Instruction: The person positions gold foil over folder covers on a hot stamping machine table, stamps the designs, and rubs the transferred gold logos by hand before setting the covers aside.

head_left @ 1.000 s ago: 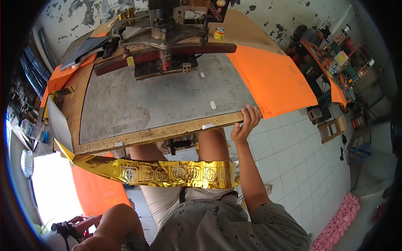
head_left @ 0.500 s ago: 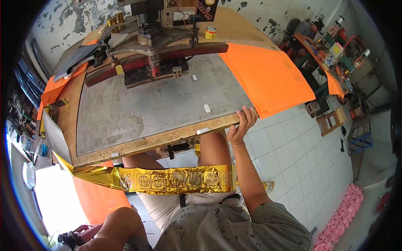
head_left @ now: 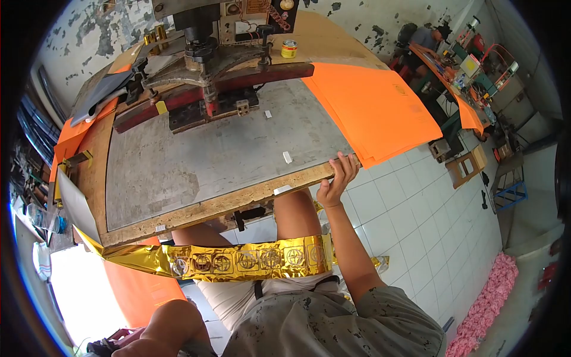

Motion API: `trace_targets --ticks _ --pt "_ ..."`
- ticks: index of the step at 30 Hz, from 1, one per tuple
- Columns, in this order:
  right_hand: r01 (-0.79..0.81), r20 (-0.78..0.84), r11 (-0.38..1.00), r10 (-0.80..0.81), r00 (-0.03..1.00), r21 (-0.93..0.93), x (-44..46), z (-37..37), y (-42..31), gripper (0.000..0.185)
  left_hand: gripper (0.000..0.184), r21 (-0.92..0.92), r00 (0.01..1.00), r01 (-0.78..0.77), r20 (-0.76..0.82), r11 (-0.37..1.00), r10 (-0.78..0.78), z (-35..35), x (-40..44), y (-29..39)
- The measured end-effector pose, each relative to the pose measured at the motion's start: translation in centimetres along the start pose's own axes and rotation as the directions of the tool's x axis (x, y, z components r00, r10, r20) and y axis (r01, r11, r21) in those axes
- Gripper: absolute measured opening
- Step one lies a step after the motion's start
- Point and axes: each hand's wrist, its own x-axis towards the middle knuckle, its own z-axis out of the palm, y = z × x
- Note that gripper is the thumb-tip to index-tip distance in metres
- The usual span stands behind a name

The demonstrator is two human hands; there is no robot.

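My right hand (head_left: 338, 180) is at the front right corner of the press table, its fingers curled over the edge of the wooden board (head_left: 238, 199) and its thumb on the near side. A grey metal plate (head_left: 226, 160) lies on this board, below the press head (head_left: 208, 101). Beside my right hand is a stack of orange sheets (head_left: 380, 113). A gold foil strip (head_left: 238, 262) with stamped round emblems runs from the board's left corner across my lap. My bent left arm (head_left: 172, 324) is at the lower left; its hand is out of view.
Small white pieces (head_left: 288, 157) lie on the plate. A yellow tin (head_left: 289, 49) stands behind the press. More orange sheets (head_left: 77, 140) and a dark folded sheet (head_left: 104, 92) are at left. Another person (head_left: 425, 41) sits at a bench at far right. A pink heap (head_left: 485, 303) lies on the tiled floor.
The table, press and orange stack appear slightly farther left in the view. My right hand stays on the board's edge, and my left arm is nearly still.
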Motion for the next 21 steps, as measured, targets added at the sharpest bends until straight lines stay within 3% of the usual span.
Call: trace_targets --ticks 5,12,14,18,19,21 --pt "-0.009 -0.002 1.000 0.009 1.000 0.008 0.0 0.0 -0.1 0.054 0.060 -0.111 1.000 -0.008 0.021 0.994 0.010 1.2 0.4 -2.0" --pt "-0.014 0.005 1.000 0.014 1.000 0.000 -0.1 -0.1 -0.1 0.054 0.068 -0.001 0.997 -0.029 0.075 1.000 0.029 0.2 0.3 -0.8" --pt "-0.018 0.004 1.000 0.018 1.000 -0.001 -0.1 -0.1 -0.3 0.055 0.071 -0.108 0.996 -0.061 0.061 0.992 0.068 0.8 0.4 -2.2" --pt "-0.024 0.004 1.000 0.024 1.000 -0.005 -0.2 0.0 -0.2 0.056 0.009 0.023 0.967 0.191 0.170 0.981 -0.192 -6.0 -2.6 2.7" --pt "-0.024 0.003 1.000 0.024 1.000 -0.010 -0.2 0.0 -0.2 0.056 0.011 0.061 0.947 0.251 0.193 0.966 -0.258 -7.7 -3.7 3.9" --pt "-0.026 0.004 1.000 0.026 1.000 -0.011 -0.3 -0.2 -0.3 0.056 0.019 0.328 0.879 0.390 0.144 0.860 -0.454 -8.4 -5.8 4.4"
